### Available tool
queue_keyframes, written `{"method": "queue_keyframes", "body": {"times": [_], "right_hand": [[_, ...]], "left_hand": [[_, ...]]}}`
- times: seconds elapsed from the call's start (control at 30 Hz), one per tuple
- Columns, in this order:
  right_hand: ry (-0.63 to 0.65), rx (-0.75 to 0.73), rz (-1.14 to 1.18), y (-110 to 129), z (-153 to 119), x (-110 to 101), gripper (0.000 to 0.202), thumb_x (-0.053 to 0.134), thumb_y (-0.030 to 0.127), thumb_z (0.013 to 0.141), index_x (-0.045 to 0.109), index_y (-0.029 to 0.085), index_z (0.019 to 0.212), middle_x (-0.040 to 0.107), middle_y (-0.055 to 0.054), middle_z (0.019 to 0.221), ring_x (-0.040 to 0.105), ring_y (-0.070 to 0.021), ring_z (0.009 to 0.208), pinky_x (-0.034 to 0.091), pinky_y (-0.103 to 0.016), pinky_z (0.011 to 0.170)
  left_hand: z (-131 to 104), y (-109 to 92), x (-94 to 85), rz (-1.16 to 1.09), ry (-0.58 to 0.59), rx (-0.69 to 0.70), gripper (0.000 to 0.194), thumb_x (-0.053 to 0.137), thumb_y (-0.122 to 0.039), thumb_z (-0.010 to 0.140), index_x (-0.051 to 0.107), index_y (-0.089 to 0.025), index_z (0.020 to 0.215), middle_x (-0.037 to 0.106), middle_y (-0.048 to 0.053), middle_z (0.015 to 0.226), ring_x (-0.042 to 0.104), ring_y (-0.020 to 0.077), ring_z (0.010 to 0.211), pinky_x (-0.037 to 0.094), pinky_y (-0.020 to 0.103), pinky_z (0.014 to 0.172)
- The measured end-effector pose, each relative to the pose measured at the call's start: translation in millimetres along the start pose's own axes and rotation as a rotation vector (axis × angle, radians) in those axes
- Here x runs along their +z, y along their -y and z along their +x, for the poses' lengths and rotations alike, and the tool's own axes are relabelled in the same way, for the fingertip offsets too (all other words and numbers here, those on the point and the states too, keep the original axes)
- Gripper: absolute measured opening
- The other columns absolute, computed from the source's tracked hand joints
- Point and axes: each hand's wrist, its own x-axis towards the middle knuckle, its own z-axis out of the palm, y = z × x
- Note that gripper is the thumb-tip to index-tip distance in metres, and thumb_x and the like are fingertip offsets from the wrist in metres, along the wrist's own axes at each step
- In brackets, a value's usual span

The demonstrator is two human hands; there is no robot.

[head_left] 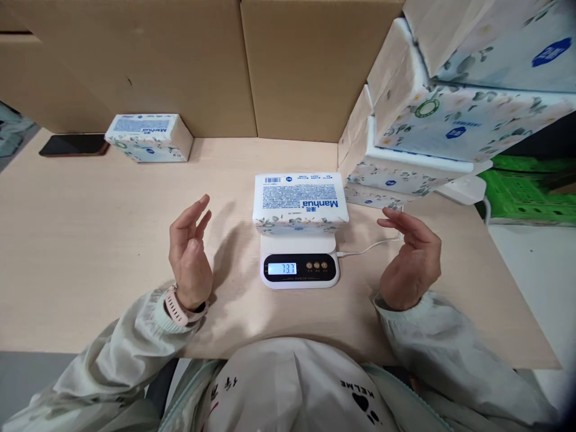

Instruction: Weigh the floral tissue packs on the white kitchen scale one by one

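Note:
A soft pack of tissues (297,201) with blue print lies flat on a white digital scale (299,243) in the middle of the table. The scale's lit display reads what looks like 73.7. To the left of the pack, my left hand (191,258) is raised over the table, fingers stretched and holding nothing. My right hand (410,261) is on the other side, also open and empty, near the white cable (366,248) that runs from the scale. Neither hand touches the pack or the scale.
Several tissue packs (450,126) are stacked at the back right. Another tissue pack (148,138) and a dark phone (74,145) lie at the back left. Cardboard boxes (310,66) wall off the rear edge. A green crate (526,195) stands beyond the right edge.

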Motion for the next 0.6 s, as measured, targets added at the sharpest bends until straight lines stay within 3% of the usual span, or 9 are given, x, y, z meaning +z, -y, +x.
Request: {"method": "queue_keyframes", "body": {"times": [0.23,0.6], "right_hand": [[0.02,0.019,-0.073,-3.4,-3.1,-0.5,0.052,0.026,0.054,0.104,0.055,0.047,0.146,0.069,-0.005,0.138,0.072,-0.0383,0.119,0.049,-0.067,0.112],[-0.012,0.056,-0.098,-0.4,-0.9,0.9,0.05,0.03,0.057,0.102,0.061,0.038,0.136,0.072,-0.008,0.129,0.074,-0.0369,0.11,0.053,-0.066,0.108]], "left_hand": [[-1.7,-1.5,3.1,-0.041,-0.002,-0.019,0.041,0.061,-0.053,0.1,0.068,-0.029,0.133,0.066,0.009,0.146,0.056,0.0319,0.147,0.044,0.057,0.126],[-1.7,-1.8,3.2,-0.037,-0.003,-0.046,0.043,0.064,-0.054,0.097,0.07,-0.028,0.13,0.068,0.011,0.14,0.06,0.0333,0.142,0.047,0.058,0.122]]}}
